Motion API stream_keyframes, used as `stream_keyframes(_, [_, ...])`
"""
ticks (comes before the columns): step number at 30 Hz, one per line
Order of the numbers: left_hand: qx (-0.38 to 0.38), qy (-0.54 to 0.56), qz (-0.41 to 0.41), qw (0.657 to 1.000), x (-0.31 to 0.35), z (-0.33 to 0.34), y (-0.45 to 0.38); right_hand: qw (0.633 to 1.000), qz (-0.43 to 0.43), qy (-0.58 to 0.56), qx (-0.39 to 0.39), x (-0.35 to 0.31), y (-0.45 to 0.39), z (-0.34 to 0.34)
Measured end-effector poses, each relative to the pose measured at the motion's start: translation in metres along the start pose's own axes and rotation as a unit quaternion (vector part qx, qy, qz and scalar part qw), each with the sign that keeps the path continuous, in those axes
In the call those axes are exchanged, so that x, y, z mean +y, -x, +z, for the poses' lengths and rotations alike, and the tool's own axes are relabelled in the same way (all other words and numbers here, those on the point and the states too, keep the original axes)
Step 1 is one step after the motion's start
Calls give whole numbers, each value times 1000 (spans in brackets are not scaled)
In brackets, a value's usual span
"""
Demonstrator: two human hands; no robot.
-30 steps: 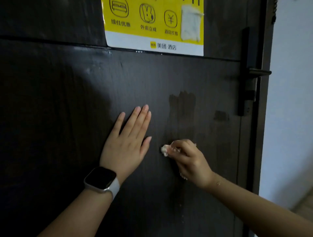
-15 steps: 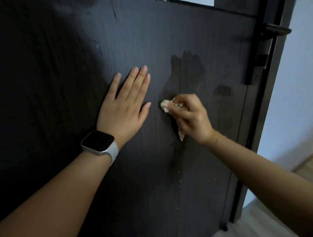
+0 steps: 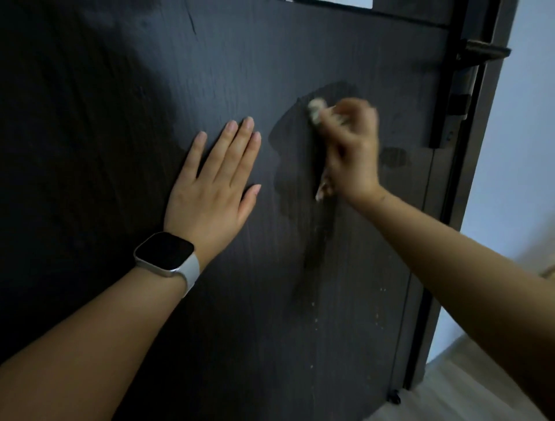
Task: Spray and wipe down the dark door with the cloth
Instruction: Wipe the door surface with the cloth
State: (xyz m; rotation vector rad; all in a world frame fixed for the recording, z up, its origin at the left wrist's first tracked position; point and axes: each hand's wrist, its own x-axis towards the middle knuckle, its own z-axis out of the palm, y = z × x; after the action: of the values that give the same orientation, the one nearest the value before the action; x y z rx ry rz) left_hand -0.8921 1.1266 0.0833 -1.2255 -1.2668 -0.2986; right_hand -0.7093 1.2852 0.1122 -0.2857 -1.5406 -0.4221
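The dark door [image 3: 150, 105] fills most of the view. My left hand [image 3: 214, 183] lies flat against it, fingers spread, with a pale smartwatch on the wrist. My right hand [image 3: 353, 150], blurred by motion, is closed on a small pale cloth [image 3: 316, 109] and presses it to the door, right of the left hand. The cloth shows above the knuckles, and a corner hangs below the palm. A darker wet patch [image 3: 295, 150] spreads around and below the cloth, with a streak running down. No spray bottle is visible.
A dark lever handle [image 3: 483, 54] and lock plate [image 3: 456, 102] sit at the door's right edge. A pale wall [image 3: 516, 150] and light floor [image 3: 468, 390] lie beyond that edge. A white strip of a poster [image 3: 342, 3] peeks in at the top.
My right hand has swept the cloth up and to the right, widening the wet patch. The view has tilted down, hiding most of the yellow poster. My left hand stays flat on the door.
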Motion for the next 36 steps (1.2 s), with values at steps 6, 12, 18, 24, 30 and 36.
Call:
stream_keyframes(6, [-20, 29, -10, 999, 1, -13, -5, 972, 214, -46, 86, -27, -40, 17])
stream_keyframes(12, [6, 57, -10, 998, -25, -43, -14, 994, 86, -62, 11, -31, -38, 10])
stream_keyframes(18, [13, 9, -43, 999, -76, -53, -26, 955, 283, -53, 70, -19, -76, 7])
stream_keyframes(24, [-3, -22, -91, 996, -88, -35, -27, 996, -35, -75, -42, -80, -75, 21])
stream_keyframes(30, [18, -24, -80, 996, -87, -28, -25, 978, 207, 3, 38, 39, -91, -6])
stream_keyframes(36, [28, -24, -79, 996, -85, -27, -24, 977, 191, -26, 85, -26, -104, 21])
